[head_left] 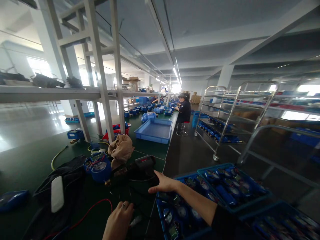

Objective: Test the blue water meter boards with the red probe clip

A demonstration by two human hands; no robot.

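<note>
My right hand (163, 182) reaches in from the right, thumb and forefinger apart, at the dark handle end of a black heat gun (143, 163). I cannot see a closed grip there. My left hand (119, 218) is low on the green bench with its fingers curled down; whatever is under them is hidden. Beside it lie a dark cable and a pale connector (135, 221). A blue meter (100, 170) with a round dial and a brass fitting sits left of the heat gun, in front of a beige cloth (121, 148).
Blue trays of meters (231, 186) stand at my right. A blue tray (153, 130) is farther along the bench. Dark fabric with a white oblong object (57, 194) lies left, near a red wire (92, 213). A metal rack (225, 116) and a seated person (184, 108) are beyond.
</note>
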